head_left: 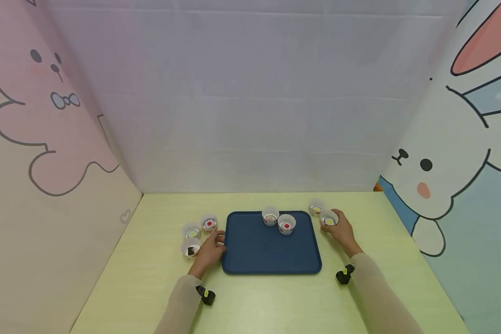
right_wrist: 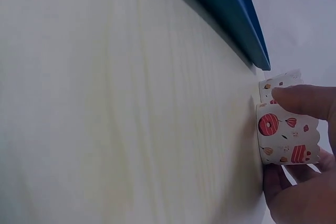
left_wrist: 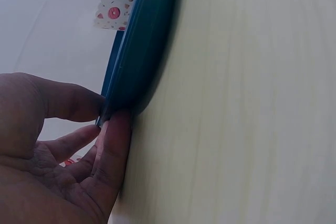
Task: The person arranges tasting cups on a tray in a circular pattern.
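With thumb and fingers my left hand [head_left: 210,253] pinches the left rim of the dark blue tray [head_left: 259,255]. In the left wrist view, the thumb [left_wrist: 73,100] lies at the rim and a finger reaches under it. Right of the tray, my right hand [head_left: 343,233] holds a white paper baking cup [right_wrist: 287,136] printed with doughnuts and cakes, a yellow piece inside. Just behind it is another cup [head_left: 317,207] with a yellow piece. On the tray's far half stand one cup [head_left: 270,216] with a pale piece and one [head_left: 286,225] with a red piece.
Left of the tray, beside my left hand, are a cup [head_left: 209,222] with a red piece, one [head_left: 191,230] with a yellow piece and one [head_left: 190,248] with a dark brown piece. A white wall [head_left: 250,116] rises behind the pale wooden table [head_left: 267,301]; cartoon-printed panels flank it.
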The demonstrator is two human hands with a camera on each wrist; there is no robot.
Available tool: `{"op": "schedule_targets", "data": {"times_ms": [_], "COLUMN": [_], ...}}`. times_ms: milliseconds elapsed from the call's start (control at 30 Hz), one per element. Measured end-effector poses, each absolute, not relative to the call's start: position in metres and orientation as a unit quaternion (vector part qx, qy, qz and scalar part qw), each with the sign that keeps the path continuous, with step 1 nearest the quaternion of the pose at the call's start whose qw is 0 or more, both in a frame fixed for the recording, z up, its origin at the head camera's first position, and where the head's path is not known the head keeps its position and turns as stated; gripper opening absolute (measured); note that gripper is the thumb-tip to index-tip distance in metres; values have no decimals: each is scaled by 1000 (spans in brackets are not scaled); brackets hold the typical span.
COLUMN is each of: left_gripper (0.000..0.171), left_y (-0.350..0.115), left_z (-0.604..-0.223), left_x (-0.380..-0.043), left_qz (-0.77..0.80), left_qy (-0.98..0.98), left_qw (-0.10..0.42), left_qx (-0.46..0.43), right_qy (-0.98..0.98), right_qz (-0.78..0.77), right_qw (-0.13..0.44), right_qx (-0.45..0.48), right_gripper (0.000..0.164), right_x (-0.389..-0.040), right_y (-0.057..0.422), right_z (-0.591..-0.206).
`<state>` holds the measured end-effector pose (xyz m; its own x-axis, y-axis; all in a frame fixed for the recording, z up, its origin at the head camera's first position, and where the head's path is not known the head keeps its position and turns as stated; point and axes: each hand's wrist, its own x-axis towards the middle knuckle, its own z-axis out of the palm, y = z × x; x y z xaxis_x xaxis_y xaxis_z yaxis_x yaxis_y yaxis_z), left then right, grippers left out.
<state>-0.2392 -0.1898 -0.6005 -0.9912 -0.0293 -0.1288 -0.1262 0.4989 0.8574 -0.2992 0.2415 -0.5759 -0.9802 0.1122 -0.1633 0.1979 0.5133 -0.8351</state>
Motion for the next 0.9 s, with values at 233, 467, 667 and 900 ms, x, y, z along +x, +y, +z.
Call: {"op": "schedule_targets", "data": {"times_ms": [233, 467, 667, 900], "left_gripper": [55, 56, 55, 55], "left_y": [-190, -190, -190, -191], "left_z": [-600, -600, -599, -597], "left_x": [-239, -238, -237, -236], "left_qz": [499, 500, 501, 499], "left_qy": [864, 863, 863, 864], "left_qw": [50, 50, 52, 48], "left_qx": [-49, -50, -50, -50], "right_qy": [878, 878, 881, 887], "right_qz": [-470, -467, -464, -453], "right_qw": [29, 21, 10, -2], "right_qx": [89, 100, 95, 95], "right_gripper": [75, 71, 70, 70], "right_x": [-301, -300, -296, -292], "right_y": [241, 243, 244, 247], "right_z": [-579, -579, -579, -572]}}
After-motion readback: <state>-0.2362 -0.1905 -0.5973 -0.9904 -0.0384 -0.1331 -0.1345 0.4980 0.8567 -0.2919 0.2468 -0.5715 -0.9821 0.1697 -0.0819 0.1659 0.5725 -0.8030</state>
